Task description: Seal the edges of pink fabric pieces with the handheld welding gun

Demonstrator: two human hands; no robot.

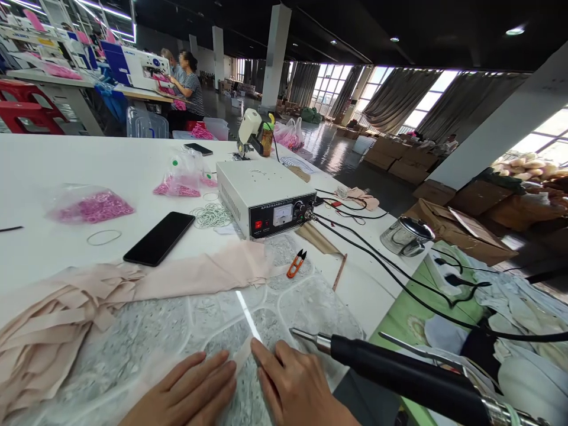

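My left hand [190, 390] lies flat with its fingers together on a thin, sheer pale fabric [242, 357] over a grey stone-patterned mat [213, 325]. Bent fingers of my right hand [295, 381] press at the edge of this fabric, the index fingertip beside a narrow white strip [247, 313]. To the right, a black handheld tool with a pointed metal tip [399, 370] slants across the table edge, its tip just above my right hand. Folded pale pink fabric strips [57, 319] lie left of the mat. Orange thread snips [296, 264] rest beyond my hands.
A white control box with a meter [266, 195] stands ahead, cables [377, 254] running right. A black phone [160, 238], bags of pink rings [95, 205] and pale elastic loops [210, 215] lie left of it. A metal cup [406, 235] stands right. People sit at sewing machines beyond.
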